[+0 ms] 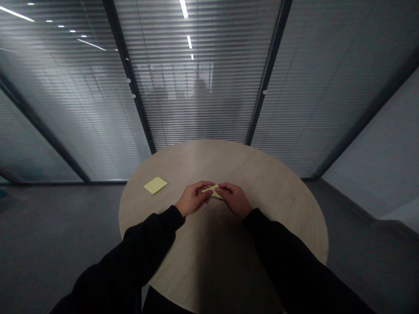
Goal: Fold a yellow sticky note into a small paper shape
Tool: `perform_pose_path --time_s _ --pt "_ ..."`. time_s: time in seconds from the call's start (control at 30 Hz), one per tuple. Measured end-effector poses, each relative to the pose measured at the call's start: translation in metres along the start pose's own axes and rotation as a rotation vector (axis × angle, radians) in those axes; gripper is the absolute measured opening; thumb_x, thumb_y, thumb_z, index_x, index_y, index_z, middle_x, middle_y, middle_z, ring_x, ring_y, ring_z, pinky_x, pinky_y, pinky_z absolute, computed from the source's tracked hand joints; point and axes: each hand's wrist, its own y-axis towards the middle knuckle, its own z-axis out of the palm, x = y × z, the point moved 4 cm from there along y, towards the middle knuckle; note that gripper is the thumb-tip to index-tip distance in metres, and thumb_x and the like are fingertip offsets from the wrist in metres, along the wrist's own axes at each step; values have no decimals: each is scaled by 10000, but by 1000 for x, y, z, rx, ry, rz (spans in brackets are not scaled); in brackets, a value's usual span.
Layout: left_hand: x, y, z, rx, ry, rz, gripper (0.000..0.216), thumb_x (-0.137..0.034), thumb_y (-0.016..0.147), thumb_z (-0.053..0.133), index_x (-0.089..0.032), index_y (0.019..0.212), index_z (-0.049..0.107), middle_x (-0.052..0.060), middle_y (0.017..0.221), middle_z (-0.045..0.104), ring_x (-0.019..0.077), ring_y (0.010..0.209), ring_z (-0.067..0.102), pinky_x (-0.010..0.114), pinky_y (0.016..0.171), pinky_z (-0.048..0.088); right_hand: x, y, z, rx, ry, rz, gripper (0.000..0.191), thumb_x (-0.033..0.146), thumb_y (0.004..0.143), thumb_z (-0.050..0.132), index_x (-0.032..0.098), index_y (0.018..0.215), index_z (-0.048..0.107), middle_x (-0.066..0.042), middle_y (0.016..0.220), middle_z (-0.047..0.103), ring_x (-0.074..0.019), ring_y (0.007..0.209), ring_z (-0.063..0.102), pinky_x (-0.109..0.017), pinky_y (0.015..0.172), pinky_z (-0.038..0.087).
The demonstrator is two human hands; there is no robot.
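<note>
Yellow paper: 1 piece, folded into a narrow tapered strip, held between the 2 hands above the middle of the table; its exact contact with the tabletop cannot be told.

Left hand: palm down, wrist turned inward, fingers pressed together and curled over the paper's left part, pinching it. Thumb hidden.

Right hand: palm down, angled inward to mirror the left, fingers pressed together over the paper's right part, pinching it. Thumb hidden. The fingertips of the 2 hands lie just apart, with the paper showing between them.

Left sleeve and right sleeve: black, 1 per arm, rising from the lower corners of the view and converging in a V toward the hands.

Table: round, pale wood grain, its near half in shadow.

Note: 1 yellow square with a thin green edge, lying flat on the table, near the left hand and to its left.

Wall: glass panels with slatted blinds and dark frames, beyond the table.

Floor: grey.
</note>
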Motion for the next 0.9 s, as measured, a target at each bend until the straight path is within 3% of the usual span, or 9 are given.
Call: perform_pose_path --time_s 0.37,0.53,0.73,0.8,0.9 --pt "-5 -2 2 5 8 -9 504 -451 830 746 -109 1194 682 72 854 695 95 594 584 245 601 510 5 -3 -1 -12 8 -12 360 527 806 717 180 900 718 -30 831 723 -190 761 660 -306 709 513" --pt "-4 -2 1 -2 33 -15 502 -453 828 745 -113 1193 689 104 951 722 95 587 603 247 595 512 4 -2 -3 -52 7 1 358 529 774 749 184 864 717 -18 781 702 -178 720 636 -296 670 493" --pt "-12 -3 2 -65 32 22 485 -463 823 749 -116 1160 715 87 860 725 106 582 607 243 585 498 16 -4 -4 -86 48 -10 347 512 753 776 178 835 724 -25 775 702 -172 714 618 -290 659 480" --pt "-18 -4 4 -94 26 23 476 -461 830 744 -120 1161 717 50 730 691 110 570 599 235 576 480 22 -6 -3 -98 71 -29 335 502 754 781 180 822 722 -20 764 696 -167 709 610 -288 660 475" --pt "-24 -7 6 -191 -70 46 486 -449 803 775 -155 1182 697 52 853 715 109 628 625 235 614 490 31 -8 0 -95 144 -23 318 488 754 790 184 812 721 -9 737 683 -156 677 593 -288 650 466"
